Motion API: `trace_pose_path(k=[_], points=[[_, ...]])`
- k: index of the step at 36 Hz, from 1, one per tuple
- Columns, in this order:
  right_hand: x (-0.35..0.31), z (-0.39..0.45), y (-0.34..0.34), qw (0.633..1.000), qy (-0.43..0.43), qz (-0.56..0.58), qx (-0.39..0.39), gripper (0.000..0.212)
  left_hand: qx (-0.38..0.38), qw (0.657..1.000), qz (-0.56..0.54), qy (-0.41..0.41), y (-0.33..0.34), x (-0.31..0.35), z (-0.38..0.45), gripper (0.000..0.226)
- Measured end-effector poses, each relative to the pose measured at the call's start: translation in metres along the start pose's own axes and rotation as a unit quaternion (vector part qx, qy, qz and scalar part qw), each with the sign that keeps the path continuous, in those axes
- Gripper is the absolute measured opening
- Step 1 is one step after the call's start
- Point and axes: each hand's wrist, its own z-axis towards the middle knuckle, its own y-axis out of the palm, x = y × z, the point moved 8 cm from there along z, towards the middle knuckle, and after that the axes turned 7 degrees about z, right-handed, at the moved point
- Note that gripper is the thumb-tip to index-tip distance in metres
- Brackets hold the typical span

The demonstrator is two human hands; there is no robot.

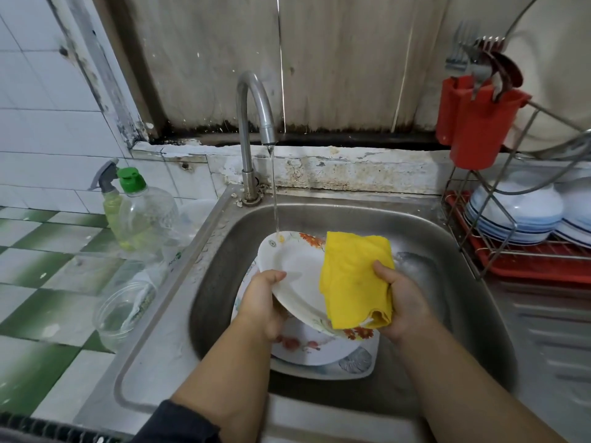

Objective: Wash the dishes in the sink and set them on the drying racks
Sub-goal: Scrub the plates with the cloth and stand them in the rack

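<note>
Over the steel sink (415, 225), my left hand (263, 303) grips the left edge of a white plate with orange flowers (295, 266), held tilted. My right hand (401, 302) grips a folded yellow cloth (353, 279) against the plate's right side. A thin stream of water from the tap (252, 123) lands on the plate's far rim. Below the held plate lie more flowered plates (307, 346) on a pale square dish (351, 362).
A wire drying rack with a red tray (524, 260) stands at the right, holding stacked white bowls (515, 209). A red cutlery holder (476, 129) hangs above it. At the left stand a green-capped soap bottle (144, 215), a spray bottle (107, 190) and a clear plastic container (123, 314).
</note>
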Motion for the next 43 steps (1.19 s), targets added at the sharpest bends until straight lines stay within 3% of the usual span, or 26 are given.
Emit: trace_pose_path(k=[4, 12, 22, 35, 40, 43], points=[[-0.002, -0.001, 0.001, 1.000, 0.001, 0.011, 0.001, 0.045, -0.015, 1.000, 0.027, 0.002, 0.007, 0.001, -0.006, 0.015], [-0.011, -0.003, 0.001, 0.999, -0.008, 0.039, 0.005, 0.046, -0.048, 0.997, 0.051, 0.011, 0.040, 0.019, -0.025, 0.023], [-0.028, -0.011, 0.004, 0.993, -0.055, 0.107, -0.018, 0.040, -0.050, 0.987, 0.127, 0.088, 0.076, 0.060, -0.039, 0.020], [-0.034, -0.012, -0.001, 0.992, -0.076, 0.093, -0.025, 0.044, -0.055, 0.979, 0.163, 0.112, 0.093, 0.068, -0.052, 0.047], [-0.035, -0.017, 0.000, 0.994, -0.075, 0.079, -0.021, 0.045, -0.051, 0.981, 0.153, 0.112, 0.092, 0.069, -0.055, 0.044], [-0.036, -0.018, -0.001, 0.994, -0.078, 0.076, -0.010, 0.045, -0.053, 0.983, 0.131, 0.115, 0.091, 0.069, -0.057, 0.030]])
